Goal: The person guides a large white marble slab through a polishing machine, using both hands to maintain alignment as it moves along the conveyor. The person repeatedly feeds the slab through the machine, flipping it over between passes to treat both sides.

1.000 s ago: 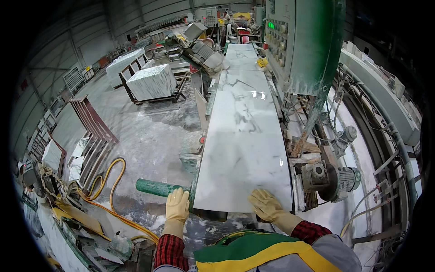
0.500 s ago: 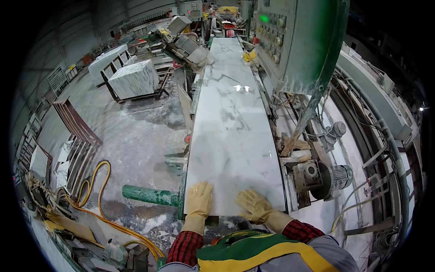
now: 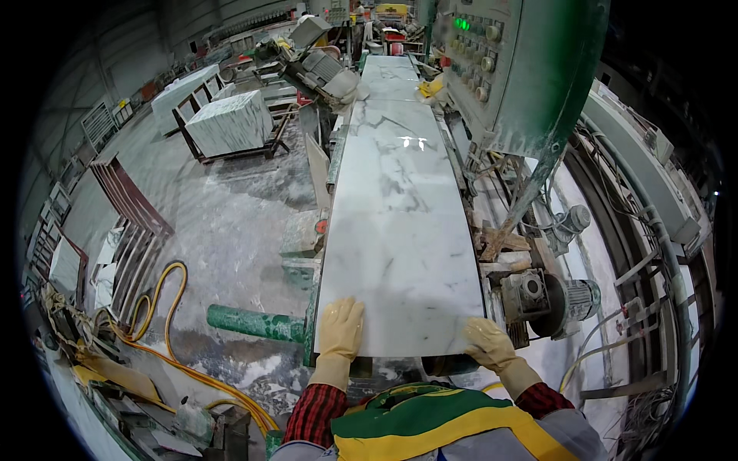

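A long white marble slab (image 3: 400,253) with grey veins lies flat in front of me, its near end close to my body. My left hand (image 3: 340,334), in a cream rubber glove, rests on the slab's near left corner with fingers stretched forward. At the near right corner is my right hand (image 3: 490,343), gloved the same way. Its fingers are bent and close together over the slab's edge, and their undersides are hidden. Red-and-black checked cuffs show above both gloves.
A control cabinet (image 3: 526,77) overhangs the line at the right, above a motor (image 3: 576,298). Left of the slab, a green pipe (image 3: 254,321) juts out and yellow hoses (image 3: 173,357) loop on the floor. A marble block (image 3: 229,123) stands farther back.
My right hand has moved rightward from the slab's near middle to its right corner, and its spread fingers have drawn together. My left hand stays at the left corner. The view has shifted slightly.
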### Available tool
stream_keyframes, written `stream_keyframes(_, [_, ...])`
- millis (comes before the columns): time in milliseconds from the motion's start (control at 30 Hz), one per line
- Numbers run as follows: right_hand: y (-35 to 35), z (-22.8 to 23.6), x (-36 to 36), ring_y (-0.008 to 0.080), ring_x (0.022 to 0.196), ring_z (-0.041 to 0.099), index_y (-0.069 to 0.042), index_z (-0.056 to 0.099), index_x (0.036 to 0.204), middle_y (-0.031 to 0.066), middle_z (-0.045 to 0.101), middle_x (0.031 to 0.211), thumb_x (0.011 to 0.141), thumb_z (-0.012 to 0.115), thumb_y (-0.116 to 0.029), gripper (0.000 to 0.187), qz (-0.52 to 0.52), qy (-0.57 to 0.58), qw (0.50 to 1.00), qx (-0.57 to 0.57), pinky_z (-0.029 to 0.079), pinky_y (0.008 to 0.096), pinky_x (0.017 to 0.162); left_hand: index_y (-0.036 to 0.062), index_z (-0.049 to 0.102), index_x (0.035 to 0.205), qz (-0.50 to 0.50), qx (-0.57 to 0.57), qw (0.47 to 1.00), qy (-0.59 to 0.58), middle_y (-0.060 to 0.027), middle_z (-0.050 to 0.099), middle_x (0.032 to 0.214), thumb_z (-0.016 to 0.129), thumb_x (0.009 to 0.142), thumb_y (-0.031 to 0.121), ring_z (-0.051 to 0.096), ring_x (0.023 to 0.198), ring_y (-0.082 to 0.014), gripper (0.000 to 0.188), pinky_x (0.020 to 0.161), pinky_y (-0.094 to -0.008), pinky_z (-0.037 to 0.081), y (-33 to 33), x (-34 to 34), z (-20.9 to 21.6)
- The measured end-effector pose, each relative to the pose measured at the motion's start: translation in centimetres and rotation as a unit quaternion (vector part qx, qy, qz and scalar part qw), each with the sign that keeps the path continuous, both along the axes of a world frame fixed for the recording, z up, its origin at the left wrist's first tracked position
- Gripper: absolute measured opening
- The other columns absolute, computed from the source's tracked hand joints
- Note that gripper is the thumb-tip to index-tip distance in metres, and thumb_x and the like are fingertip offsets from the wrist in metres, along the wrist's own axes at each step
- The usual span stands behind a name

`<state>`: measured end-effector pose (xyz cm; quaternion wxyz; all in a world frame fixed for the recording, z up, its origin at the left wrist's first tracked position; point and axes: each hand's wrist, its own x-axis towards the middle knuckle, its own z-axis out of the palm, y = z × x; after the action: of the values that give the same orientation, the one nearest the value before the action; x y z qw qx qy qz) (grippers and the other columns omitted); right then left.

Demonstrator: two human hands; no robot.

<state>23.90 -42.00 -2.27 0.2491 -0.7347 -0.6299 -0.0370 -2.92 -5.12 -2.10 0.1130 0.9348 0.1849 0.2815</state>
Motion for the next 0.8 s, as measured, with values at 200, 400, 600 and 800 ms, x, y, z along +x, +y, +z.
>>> stream_keyframes(200, [-3.1, 0.0, 0.2, 0.0496, 0.138, 0.066, -0.008, 0.076, 0.138, 0.0236, 0.073, 0.146, 0.100, 0.082, -0.032, 0.045, -0.116, 0.003, 0.993, -0.024, 0.050, 0.0575, 0.124, 0.0110, 0.070, 0.129, -0.004, 0.017, 0.999, -0.035, -0.0154, 0.071, 0.137, 0.073, 0.096, 0.015, 0.064, 0.127, -0.0394, 0.034, 0.110, -0.0539, 0.049, 0.3, 0.7, -0.3])
stream_keyframes(400, [-2.1, -1.9, 0.2, 0.0502, 0.140, 0.065, -0.003, 0.075, 0.138, 0.0277, 0.072, 0.148, 0.095, 0.075, -0.010, 0.044, -0.140, -0.014, 0.990, 0.022, 0.049, 0.0580, 0.125, 0.0108, 0.070, 0.130, 0.008, 0.028, 0.999, -0.023, -0.0159, 0.071, 0.139, 0.073, 0.096, 0.015, 0.064, 0.131, -0.0396, 0.034, 0.111, -0.0543, 0.049, 0.7, 1.0, -0.7])
stream_keyframes(600, [7.5, -1.6, -2.3, 0.0525, 0.140, 0.064, 0.002, 0.073, 0.139, 0.0301, 0.069, 0.149, 0.095, 0.075, -0.011, 0.047, -0.091, -0.002, 0.990, 0.105, 0.051, 0.0607, 0.122, 0.0106, 0.070, 0.131, 0.013, 0.020, 1.000, 0.004, -0.0164, 0.071, 0.143, 0.073, 0.097, 0.017, 0.063, 0.136, -0.0400, 0.034, 0.116, -0.0554, 0.049, 1.0, 1.3, -1.1])
stream_keyframes(800, [10.6, -0.2, -2.8, 0.0526, 0.137, 0.063, 0.000, 0.072, 0.142, 0.0286, 0.068, 0.149, 0.099, 0.072, -0.014, 0.046, -0.109, -0.030, 0.991, 0.065, 0.050, 0.0611, 0.122, 0.0103, 0.071, 0.132, 0.012, 0.008, 1.000, 0.006, -0.0172, 0.072, 0.142, 0.074, 0.097, 0.018, 0.065, 0.135, -0.0404, 0.035, 0.118, -0.0565, 0.048, 1.3, 1.5, -0.5])
